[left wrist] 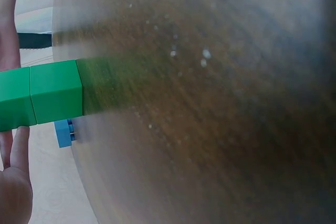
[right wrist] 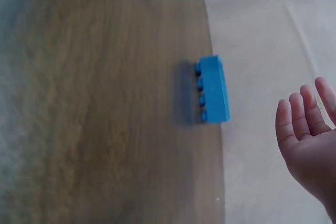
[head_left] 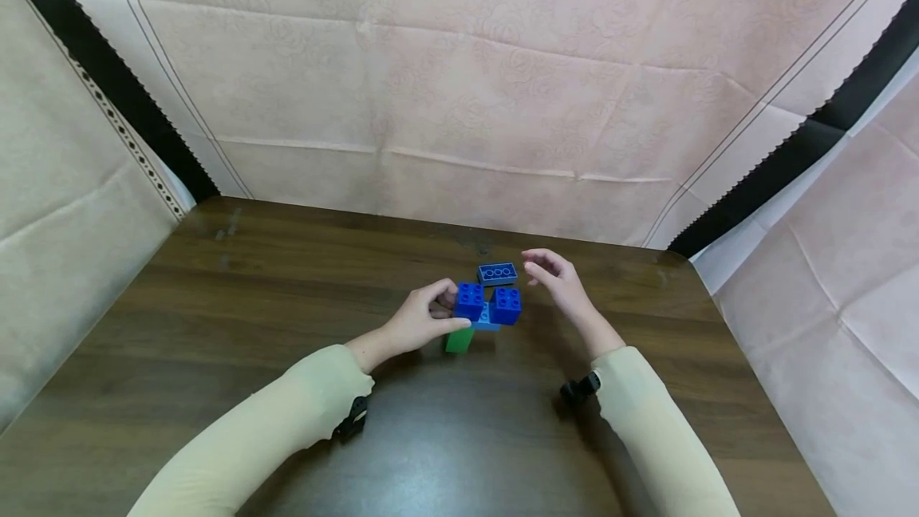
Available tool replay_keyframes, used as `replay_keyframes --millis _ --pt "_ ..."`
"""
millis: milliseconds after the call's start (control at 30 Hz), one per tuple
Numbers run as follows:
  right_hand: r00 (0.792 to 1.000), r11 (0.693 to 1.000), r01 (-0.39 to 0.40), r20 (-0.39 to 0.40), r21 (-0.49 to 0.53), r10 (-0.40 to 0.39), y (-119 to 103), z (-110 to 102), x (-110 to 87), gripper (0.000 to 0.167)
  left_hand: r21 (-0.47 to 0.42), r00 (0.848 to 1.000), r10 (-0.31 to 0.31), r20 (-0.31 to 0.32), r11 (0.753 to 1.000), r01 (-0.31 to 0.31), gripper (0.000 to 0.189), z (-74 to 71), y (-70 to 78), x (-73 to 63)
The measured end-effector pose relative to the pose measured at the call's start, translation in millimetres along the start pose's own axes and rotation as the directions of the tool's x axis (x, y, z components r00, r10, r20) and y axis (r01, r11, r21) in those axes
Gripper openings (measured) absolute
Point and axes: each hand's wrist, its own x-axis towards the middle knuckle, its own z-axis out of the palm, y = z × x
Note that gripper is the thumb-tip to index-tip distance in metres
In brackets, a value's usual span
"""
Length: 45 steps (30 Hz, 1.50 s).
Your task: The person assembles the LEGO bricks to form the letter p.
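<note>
A small build of toy bricks stands on the brown table. It has green bricks (head_left: 459,340) low down, a light blue brick (head_left: 486,317) above, and two dark blue bricks (head_left: 506,306) side by side on top. My left hand (head_left: 424,317) grips this build from its left side, thumb nearest me. The left wrist view shows two green bricks (left wrist: 55,92) stacked, with fingers behind them. Beyond the build lies a loose blue brick (head_left: 498,274), its row of studs showing in the right wrist view. To the right of it, my right hand (head_left: 558,279) hovers empty, fingers loosely bent.
The wooden table (head_left: 301,262) ends at a pale patterned cloth (head_left: 431,102) hung along its back. More pale cloth (head_left: 826,278) hangs at both sides, with black strips (head_left: 833,130) at the corners. A dark wrist device (head_left: 580,388) sits by the right sleeve.
</note>
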Motion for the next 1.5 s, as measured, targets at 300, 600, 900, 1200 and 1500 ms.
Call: replay_keyframes --millis 300,600,900,1200,1500 --pt "0.988 0.985 -0.156 -0.001 -0.08 0.156 14 -2 20.2 0.042 0.009 1.0 0.017 0.004 1.0 -0.017 0.024 -5.8 29.1 -11.7" --pt "0.972 0.964 -0.221 0.046 -0.146 0.229 34 1 34.5 0.054 0.0 1.0 0.004 -0.004 1.0 -0.004 0.028 -1.9 4.8 -1.6" --pt "0.96 0.938 -0.231 0.096 -0.258 0.262 43 6 38.0 0.061 -0.012 1.0 0.01 0.005 1.0 -0.01 0.029 -1.6 -0.4 0.0" --pt "0.958 0.912 -0.198 0.125 -0.36 0.257 44 16 42.6 0.055 -0.005 1.0 -0.001 0.007 1.0 0.001 0.029 -0.1 -0.3 0.0" --pt "0.95 0.859 -0.235 0.081 -0.454 0.303 41 24 46.0 0.043 -0.006 1.0 -0.001 0.004 1.0 0.001 0.029 -0.5 -0.6 0.2"
